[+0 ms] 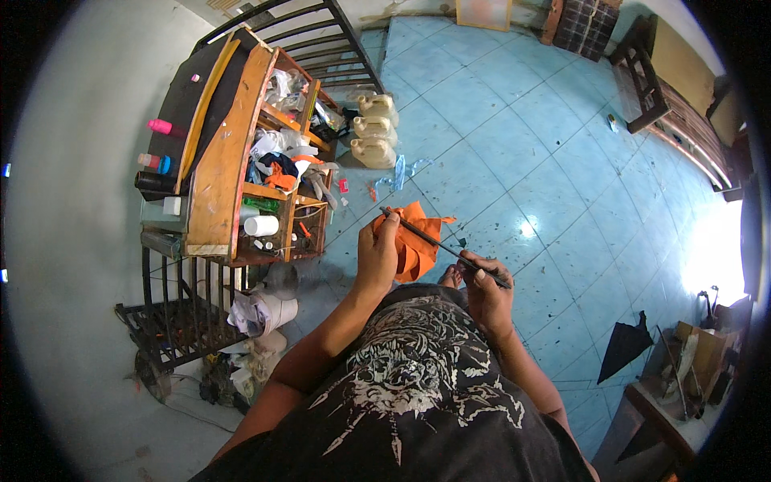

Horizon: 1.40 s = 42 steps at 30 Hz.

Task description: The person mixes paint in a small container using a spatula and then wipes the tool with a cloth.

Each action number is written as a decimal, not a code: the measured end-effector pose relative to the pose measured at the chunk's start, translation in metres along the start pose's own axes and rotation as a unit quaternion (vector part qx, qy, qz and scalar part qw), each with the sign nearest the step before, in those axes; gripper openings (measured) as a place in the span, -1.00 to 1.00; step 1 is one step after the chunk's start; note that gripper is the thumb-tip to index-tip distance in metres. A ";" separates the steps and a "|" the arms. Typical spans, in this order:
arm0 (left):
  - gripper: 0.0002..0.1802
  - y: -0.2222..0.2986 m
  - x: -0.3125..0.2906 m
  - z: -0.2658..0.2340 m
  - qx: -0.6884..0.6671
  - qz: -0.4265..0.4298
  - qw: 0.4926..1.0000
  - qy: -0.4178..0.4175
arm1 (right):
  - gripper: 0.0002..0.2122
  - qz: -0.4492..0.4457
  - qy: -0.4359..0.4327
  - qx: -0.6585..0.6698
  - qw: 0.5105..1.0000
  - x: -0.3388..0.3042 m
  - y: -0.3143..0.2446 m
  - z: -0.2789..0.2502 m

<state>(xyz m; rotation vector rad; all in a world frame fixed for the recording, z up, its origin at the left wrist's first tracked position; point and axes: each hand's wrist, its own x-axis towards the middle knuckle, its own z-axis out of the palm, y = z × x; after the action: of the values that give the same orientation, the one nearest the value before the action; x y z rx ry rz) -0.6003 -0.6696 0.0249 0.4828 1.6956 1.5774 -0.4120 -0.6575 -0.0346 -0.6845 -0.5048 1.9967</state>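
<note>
A thin dark rod (438, 243) slants between my two hands in front of my body. Its upper left end is pinched between the thumb and fingers of my left hand (380, 253). An orange cloth (416, 261) hangs from that same hand, bunched behind the rod and draping to the right. My right hand (487, 287) closes around the rod's lower right end, with the thumb on top. What the rod is for its kind, I cannot make out. Part of the cloth is hidden by my left fingers.
On the left stands a wooden cabinet (215, 173) with open shelves of cloths and bottles. Several beige jugs (374, 128) stand beside it on the blue tiled floor (498, 128). A white bucket (277, 312) is at lower left, a black folded umbrella (626, 349) at right, a wooden bench (675, 104) at upper right.
</note>
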 end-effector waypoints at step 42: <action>-0.79 -0.013 -0.019 -0.025 0.030 0.060 0.997 0.032 | -0.66 0.136 0.050 0.051 0.988 -0.010 -0.013 0.001</action>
<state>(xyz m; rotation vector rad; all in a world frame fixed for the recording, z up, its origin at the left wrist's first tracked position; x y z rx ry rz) -0.6036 -0.7025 0.0160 0.5795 1.7964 1.6467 -0.4004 -0.6597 -0.0235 -0.8217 -0.2572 2.2115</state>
